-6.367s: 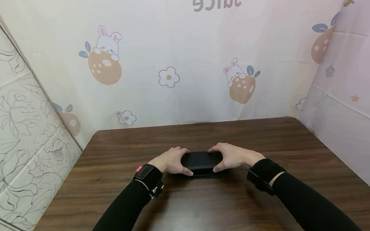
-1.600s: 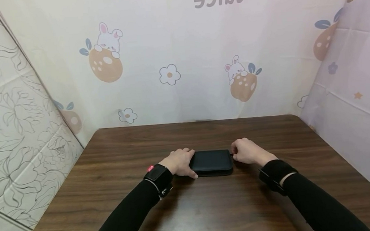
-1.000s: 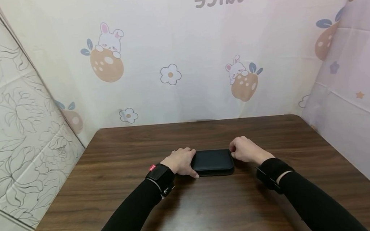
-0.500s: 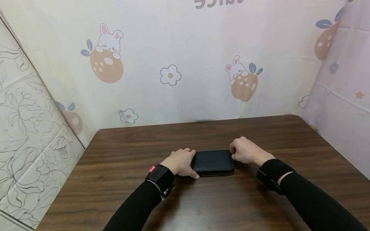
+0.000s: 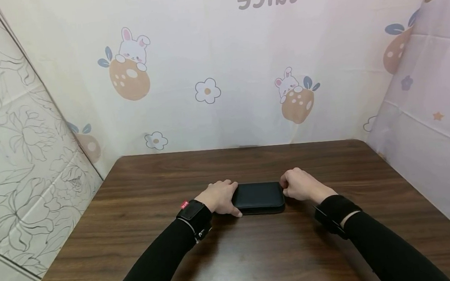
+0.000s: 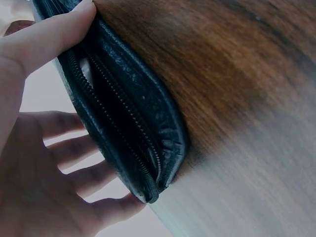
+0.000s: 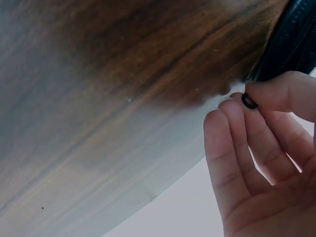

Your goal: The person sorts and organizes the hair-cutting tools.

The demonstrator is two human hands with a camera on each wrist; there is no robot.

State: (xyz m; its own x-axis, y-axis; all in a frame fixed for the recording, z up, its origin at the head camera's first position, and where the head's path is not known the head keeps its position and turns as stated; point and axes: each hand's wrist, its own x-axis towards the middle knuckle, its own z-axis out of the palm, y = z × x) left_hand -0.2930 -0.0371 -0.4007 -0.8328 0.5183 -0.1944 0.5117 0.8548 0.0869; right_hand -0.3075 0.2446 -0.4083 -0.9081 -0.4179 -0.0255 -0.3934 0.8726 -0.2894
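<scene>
A black zip-around wallet (image 5: 258, 196) lies flat on the table. Around its left end my left hand (image 5: 218, 198) grips, thumb on the near edge and fingers spread along the far side. In the left wrist view the toothed zip (image 6: 118, 113) gapes open at that end, and something pale shows inside. My right hand (image 5: 301, 184) is at the wallet's right end. Between thumb and forefinger it pinches a small dark ring-shaped zip pull (image 7: 249, 101), close to the wallet's corner in the right wrist view; the other fingers are loosely bent.
The brown wood-grain table (image 5: 234, 254) extends on all sides of the wallet. Behind it hangs a pale curtain (image 5: 170, 52) printed with rabbits and fruit. Further curtains close off the left and right sides.
At first both hands held the wallet by its ends. Since then it has shifted slightly right, and my right hand has gone from its end to the zip pull. Lately almost nothing moves.
</scene>
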